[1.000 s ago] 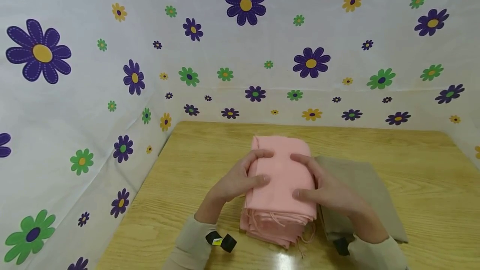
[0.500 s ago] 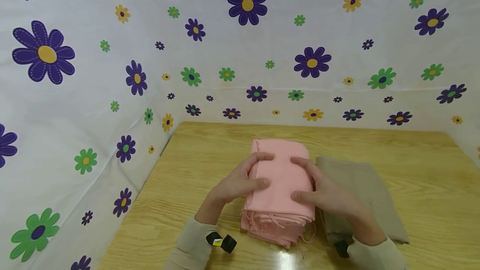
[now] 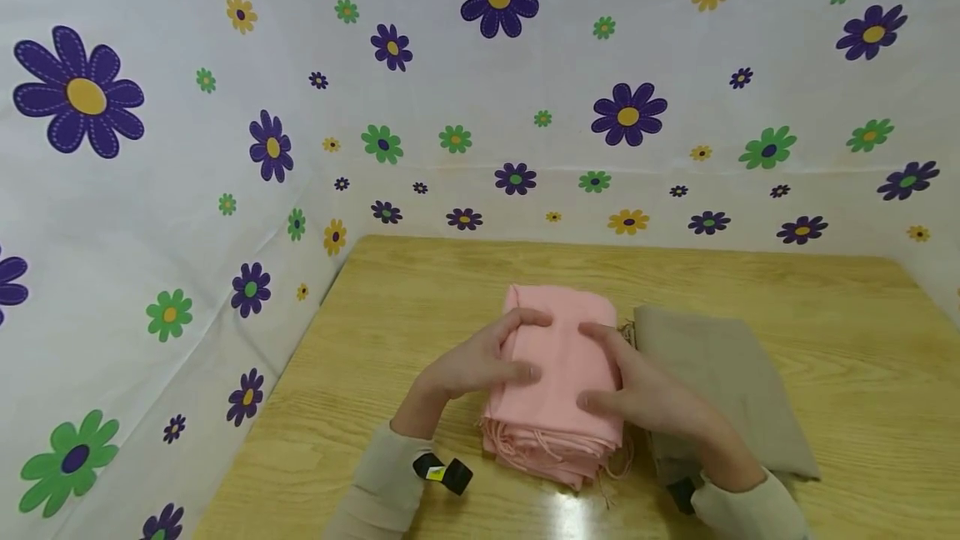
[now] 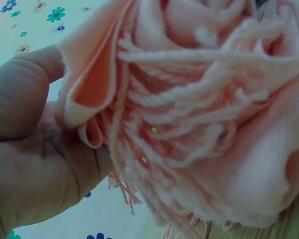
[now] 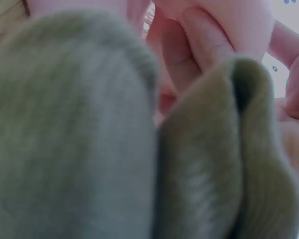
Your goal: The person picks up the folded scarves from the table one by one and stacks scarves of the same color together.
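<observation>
A pink folded scarf (image 3: 561, 365) with fringe at its near end lies in a thick bundle on the table in the head view. My left hand (image 3: 474, 363) grips its left side, thumb and fingertips on the top face. From the right, my right hand (image 3: 651, 382) holds the opposite side in the same way. Loose pink tassels (image 4: 174, 99) and layered folds fill the left wrist view, beside the left palm. In the right wrist view, blurred khaki fabric (image 5: 74, 129) hides much of the right hand; some fingers (image 5: 207, 37) show against the pink cloth.
A folded khaki cloth (image 3: 720, 382) lies flat right of the pink scarf, partly under my right forearm, with a bit of fringe at its left edge. The wooden table (image 3: 360, 315) meets flower-printed white sheeting (image 3: 420, 90) at the back and left.
The far edge of the pink scarf has come slightly nearer. My right hand has shifted a little left with the scarf's right side, uncovering fringe on the khaki cloth. The head view tilts slightly.
</observation>
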A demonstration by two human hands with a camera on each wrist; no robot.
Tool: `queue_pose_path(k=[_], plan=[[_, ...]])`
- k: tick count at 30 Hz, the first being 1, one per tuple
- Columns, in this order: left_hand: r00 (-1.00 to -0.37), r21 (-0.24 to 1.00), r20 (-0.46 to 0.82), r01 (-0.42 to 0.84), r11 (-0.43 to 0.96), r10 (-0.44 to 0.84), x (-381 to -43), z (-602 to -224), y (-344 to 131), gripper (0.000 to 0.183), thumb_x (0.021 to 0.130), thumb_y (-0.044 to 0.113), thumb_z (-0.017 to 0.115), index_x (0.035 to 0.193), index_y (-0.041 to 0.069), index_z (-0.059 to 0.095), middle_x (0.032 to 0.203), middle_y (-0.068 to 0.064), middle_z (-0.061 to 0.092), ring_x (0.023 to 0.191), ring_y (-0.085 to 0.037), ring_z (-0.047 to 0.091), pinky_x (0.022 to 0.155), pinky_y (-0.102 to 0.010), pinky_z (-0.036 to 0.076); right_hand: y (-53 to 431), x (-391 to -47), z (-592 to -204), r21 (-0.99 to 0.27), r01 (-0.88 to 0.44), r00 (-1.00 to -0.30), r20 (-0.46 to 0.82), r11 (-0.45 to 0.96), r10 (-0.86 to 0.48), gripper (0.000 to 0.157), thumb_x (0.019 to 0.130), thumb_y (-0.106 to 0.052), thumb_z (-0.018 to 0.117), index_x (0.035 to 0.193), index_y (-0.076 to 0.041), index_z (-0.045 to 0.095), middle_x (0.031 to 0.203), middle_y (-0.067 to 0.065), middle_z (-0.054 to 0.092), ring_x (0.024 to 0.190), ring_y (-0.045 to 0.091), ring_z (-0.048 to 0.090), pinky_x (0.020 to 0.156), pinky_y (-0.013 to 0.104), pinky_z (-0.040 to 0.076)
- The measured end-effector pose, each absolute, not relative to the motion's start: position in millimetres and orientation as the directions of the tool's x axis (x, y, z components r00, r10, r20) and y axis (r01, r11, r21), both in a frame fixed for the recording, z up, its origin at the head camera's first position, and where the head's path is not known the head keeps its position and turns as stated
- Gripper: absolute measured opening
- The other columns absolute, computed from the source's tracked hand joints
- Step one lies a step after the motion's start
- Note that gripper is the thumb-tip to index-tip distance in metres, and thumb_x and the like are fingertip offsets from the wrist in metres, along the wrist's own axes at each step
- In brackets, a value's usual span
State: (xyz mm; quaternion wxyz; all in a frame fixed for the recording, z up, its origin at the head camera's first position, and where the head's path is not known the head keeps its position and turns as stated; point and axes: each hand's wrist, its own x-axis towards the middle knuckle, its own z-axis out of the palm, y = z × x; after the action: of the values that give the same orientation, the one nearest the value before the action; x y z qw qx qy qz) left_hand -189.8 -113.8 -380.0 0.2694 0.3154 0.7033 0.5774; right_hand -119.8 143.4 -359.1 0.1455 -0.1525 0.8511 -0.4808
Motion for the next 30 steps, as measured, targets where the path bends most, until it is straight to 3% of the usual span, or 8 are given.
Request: queue_pose_path(k=[4,11,16,22,26,30], plan=[[-0.649,0.969,-0.052,0.151,0.196,0.759,-190.5,-383.2,-112.9,0.061,0.091,0.015,0.069,0.144,0.022,0.040,0.131,-0.016,0.047,0.103,-0.021,0.061,0.086,-0.037,0.054,141.9,-119.3,-364.6,-0.830,-0.150,-0.908,-0.099,0.537,-0.408,0.084,0.088,-0.027,0.075,0.155,-0.013,0.027,0.145,0.023,0.044,0.115,0.026,0.055,0.097,0.045,0.044],[-0.630,0.936,-0.114,0.191,0.295,0.768,-191.7,-385.8,-113.3,0.065,0.090,0.017,0.071,0.146,0.023,0.038,0.131,-0.013,0.047,0.105,-0.019,0.059,0.088,-0.034,0.052,139.1,-117.5,-367.3,-0.804,-0.181,-0.906,-0.088,0.566,-0.414,0.083,0.086,-0.018,0.076,0.153,-0.004,0.029,0.151,0.025,0.039,0.135,0.037,0.041,0.109,0.056,0.033],[-0.623,0.879,-0.146,0.275,0.390,0.769,-190.8,-382.6,-114.4,0.067,0.090,0.022,0.070,0.148,0.020,0.036,0.132,-0.010,0.049,0.110,-0.018,0.056,0.094,-0.033,0.048,139.3,-116.0,-365.5,-0.765,-0.222,-0.895,-0.087,0.605,-0.438,0.083,0.087,-0.018,0.076,0.153,0.000,0.029,0.148,0.027,0.043,0.133,0.038,0.044,0.106,0.056,0.036],[-0.633,0.793,-0.173,0.365,0.488,0.755,-191.1,-378.7,-116.2,0.068,0.092,0.029,0.070,0.149,0.018,0.036,0.138,-0.018,0.047,0.117,-0.026,0.053,0.101,-0.039,0.042,138.3,-116.3,-365.0,-0.734,-0.237,-0.888,-0.103,0.637,-0.449,0.083,0.089,-0.020,0.074,0.153,0.003,0.027,0.151,0.027,0.038,0.137,0.039,0.040,0.108,0.055,0.035],[-0.631,0.799,-0.194,0.342,0.494,0.751,-191.9,-380.4,-116.6,0.067,0.093,0.029,0.069,0.149,0.018,0.034,0.148,-0.022,0.035,0.127,-0.031,0.045,0.107,-0.044,0.037,137.7,-117.9,-366.4,-0.716,-0.238,-0.882,-0.123,0.656,-0.454,0.083,0.091,-0.019,0.073,0.154,0.005,0.025,0.154,0.028,0.034,0.139,0.040,0.036,0.110,0.055,0.033],[-0.628,0.847,-0.204,0.271,0.457,0.751,-194.7,-387.5,-113.7,0.067,0.094,0.027,0.069,0.149,0.020,0.032,0.145,-0.018,0.037,0.127,-0.027,0.045,0.106,-0.042,0.039,139.9,-120.6,-367.8,-0.689,-0.255,-0.886,-0.114,0.678,-0.449,0.080,0.090,-0.017,0.073,0.153,0.005,0.028,0.150,0.030,0.038,0.136,0.041,0.040,0.107,0.055,0.036]])
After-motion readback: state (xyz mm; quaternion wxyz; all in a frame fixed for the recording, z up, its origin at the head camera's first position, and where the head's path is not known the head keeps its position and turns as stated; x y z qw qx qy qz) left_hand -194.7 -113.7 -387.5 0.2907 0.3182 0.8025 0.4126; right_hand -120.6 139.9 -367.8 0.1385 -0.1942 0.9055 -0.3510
